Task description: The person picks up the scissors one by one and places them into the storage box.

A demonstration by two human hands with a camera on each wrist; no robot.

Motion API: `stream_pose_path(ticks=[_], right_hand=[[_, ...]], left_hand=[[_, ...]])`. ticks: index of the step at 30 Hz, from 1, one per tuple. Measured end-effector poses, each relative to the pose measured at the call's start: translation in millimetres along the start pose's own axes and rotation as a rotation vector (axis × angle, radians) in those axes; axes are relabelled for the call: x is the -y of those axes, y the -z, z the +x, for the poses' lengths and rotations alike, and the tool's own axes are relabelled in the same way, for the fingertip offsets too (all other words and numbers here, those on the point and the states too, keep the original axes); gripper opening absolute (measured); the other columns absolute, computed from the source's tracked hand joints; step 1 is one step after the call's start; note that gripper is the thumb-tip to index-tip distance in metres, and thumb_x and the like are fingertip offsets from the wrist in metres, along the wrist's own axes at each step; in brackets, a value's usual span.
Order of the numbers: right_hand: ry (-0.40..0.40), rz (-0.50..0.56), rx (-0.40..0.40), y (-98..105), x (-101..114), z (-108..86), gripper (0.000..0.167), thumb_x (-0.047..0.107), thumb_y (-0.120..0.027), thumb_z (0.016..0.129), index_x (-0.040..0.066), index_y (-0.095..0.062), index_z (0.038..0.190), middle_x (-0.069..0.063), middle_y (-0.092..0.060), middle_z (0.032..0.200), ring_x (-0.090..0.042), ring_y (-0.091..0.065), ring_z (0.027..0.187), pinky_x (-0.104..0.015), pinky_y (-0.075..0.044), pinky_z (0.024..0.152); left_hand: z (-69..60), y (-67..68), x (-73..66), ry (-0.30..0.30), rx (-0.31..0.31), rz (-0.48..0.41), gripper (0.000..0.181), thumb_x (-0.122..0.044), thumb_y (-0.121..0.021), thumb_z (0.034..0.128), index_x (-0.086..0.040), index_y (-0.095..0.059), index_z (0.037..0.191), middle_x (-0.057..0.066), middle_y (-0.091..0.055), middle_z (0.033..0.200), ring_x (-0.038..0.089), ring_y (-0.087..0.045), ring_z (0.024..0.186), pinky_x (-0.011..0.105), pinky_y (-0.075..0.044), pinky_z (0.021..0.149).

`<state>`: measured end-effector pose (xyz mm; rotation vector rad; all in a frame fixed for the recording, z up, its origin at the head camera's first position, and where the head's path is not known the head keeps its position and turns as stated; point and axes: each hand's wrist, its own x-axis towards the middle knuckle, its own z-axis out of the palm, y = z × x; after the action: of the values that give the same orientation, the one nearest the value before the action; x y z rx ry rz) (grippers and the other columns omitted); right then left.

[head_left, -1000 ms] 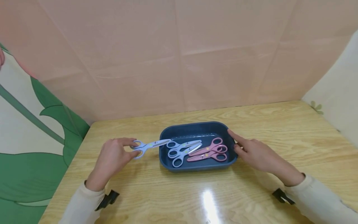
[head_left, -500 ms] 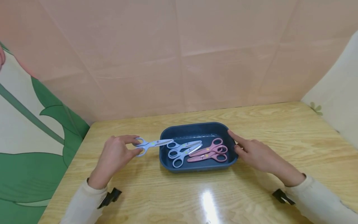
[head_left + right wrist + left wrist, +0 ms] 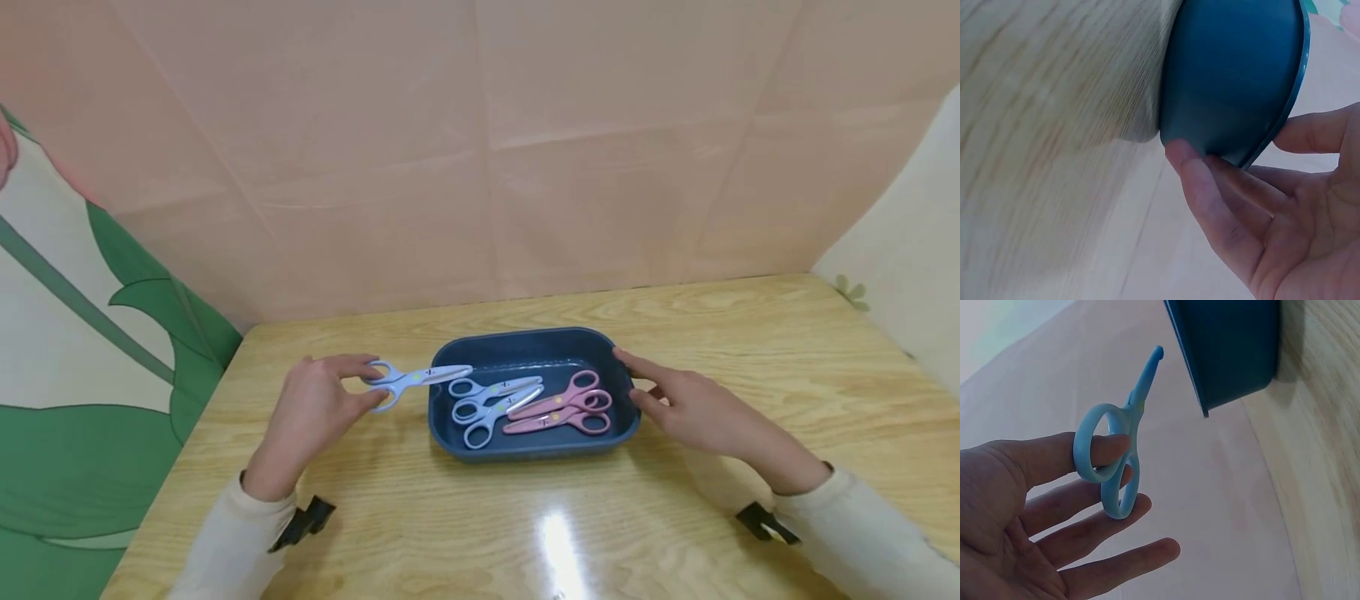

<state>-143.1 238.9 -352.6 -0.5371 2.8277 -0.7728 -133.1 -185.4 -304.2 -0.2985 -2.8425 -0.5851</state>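
My left hand point(image 3: 311, 417) pinches a pair of light-blue scissors point(image 3: 420, 377) by the finger loops, with thumb and fingertips at the handles. In the left wrist view the lower fingers point(image 3: 1129, 561) spread away from these scissors point(image 3: 1132, 419). Pointing right, the blades reach over the left rim of a dark-blue rectangular bin point(image 3: 517, 335). My right hand point(image 3: 723, 421) touches the bin's right end from outside. Seen by the right wrist camera, its thumb lies at the rim and its other fingers rest against the bin's outer wall point(image 3: 1229, 69).
Inside the bin, two light-blue scissors point(image 3: 491, 414) overlap at left and two pink scissors point(image 3: 558, 408) overlap at right. The bin stands on a wood-grain table point(image 3: 450, 525). A pinkish covering point(image 3: 480, 167) rises behind, with a leaf-patterned sheet point(image 3: 97, 417) at left.
My left hand has moved right and slightly up, carrying the light-blue scissors further over the bin's left rim. The right hand and the bin stay nearly in place.
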Motion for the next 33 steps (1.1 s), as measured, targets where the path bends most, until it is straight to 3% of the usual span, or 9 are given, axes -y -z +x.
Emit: stream_pose_path(ticks=[3,6,11,14,18,25,33], right_hand=[[0.023,0.030,-0.005,0.2,-1.8,0.0,0.061,0.023,-0.053,0.103,0.013,-0.028,0.158,-0.023,-0.067,0.126,-0.025,-0.072,0.098,-0.037,-0.055,0.073],[0.031,0.139,0.022,0.5,-3.2,0.6,0.062,0.021,-0.052,0.104,0.011,-0.024,0.158,-0.031,-0.059,0.133,-0.023,-0.072,0.094,-0.036,-0.058,0.073],[0.005,0.409,0.095,-0.2,-6.3,3.1,0.065,0.014,-0.049,0.105,0.007,-0.015,0.159,-0.043,-0.041,0.142,-0.024,-0.073,0.093,-0.033,-0.061,0.073],[0.007,0.491,0.113,-0.6,-7.7,4.5,0.066,0.010,-0.048,0.104,0.003,-0.011,0.159,-0.046,-0.037,0.142,-0.027,-0.072,0.096,-0.034,-0.062,0.073],[0.005,0.527,0.121,0.3,-8.5,5.3,0.067,0.008,-0.048,0.104,-0.001,-0.010,0.158,-0.047,-0.036,0.142,-0.032,-0.071,0.100,-0.037,-0.062,0.077],[0.028,0.498,0.092,3.1,-8.9,3.0,0.063,0.013,-0.053,0.103,-0.001,-0.022,0.157,-0.037,-0.037,0.150,-0.046,-0.057,0.125,-0.038,-0.059,0.089],[0.002,0.559,0.093,3.4,-11.9,2.7,0.064,0.011,-0.054,0.102,0.000,-0.024,0.156,-0.037,-0.035,0.151,-0.044,-0.058,0.124,-0.035,-0.060,0.087]], left_hand=[[0.0,-1.2,-1.5,-0.018,-0.012,-0.004,0.018,-0.018,-0.087,0.0756,-0.011,-0.081,0.091,0.008,-0.076,0.113,0.032,-0.072,0.102,0.059,-0.050,0.094],[1.1,-1.9,-3.6,-0.034,-0.019,-0.008,0.018,-0.019,-0.087,0.0757,-0.011,-0.081,0.091,0.008,-0.076,0.113,0.031,-0.072,0.103,0.043,-0.055,0.079],[2.5,-1.1,-6.6,-0.041,-0.015,-0.014,0.018,-0.019,-0.086,0.0766,-0.011,-0.081,0.092,0.007,-0.075,0.114,0.031,-0.072,0.105,0.044,-0.056,0.080],[3.1,-0.4,-8.0,-0.043,-0.022,-0.028,0.018,-0.019,-0.086,0.0762,-0.011,-0.081,0.092,0.007,-0.075,0.114,0.030,-0.072,0.106,0.044,-0.056,0.080],[4.4,-1.0,-10.5,-0.059,-0.037,-0.044,0.019,-0.018,-0.087,0.0749,-0.010,-0.081,0.091,0.007,-0.076,0.112,0.029,-0.072,0.104,0.043,-0.056,0.078],[6.2,-2.9,-15.4,-0.059,-0.034,-0.056,0.020,-0.019,-0.087,0.0748,-0.011,-0.081,0.092,0.006,-0.076,0.113,0.028,-0.072,0.105,0.042,-0.057,0.079],[8.3,-9.1,-17.4,-0.066,-0.030,-0.070,0.016,-0.018,-0.086,0.0754,-0.011,-0.081,0.089,0.005,-0.076,0.113,0.027,-0.072,0.105,0.044,-0.057,0.085]])
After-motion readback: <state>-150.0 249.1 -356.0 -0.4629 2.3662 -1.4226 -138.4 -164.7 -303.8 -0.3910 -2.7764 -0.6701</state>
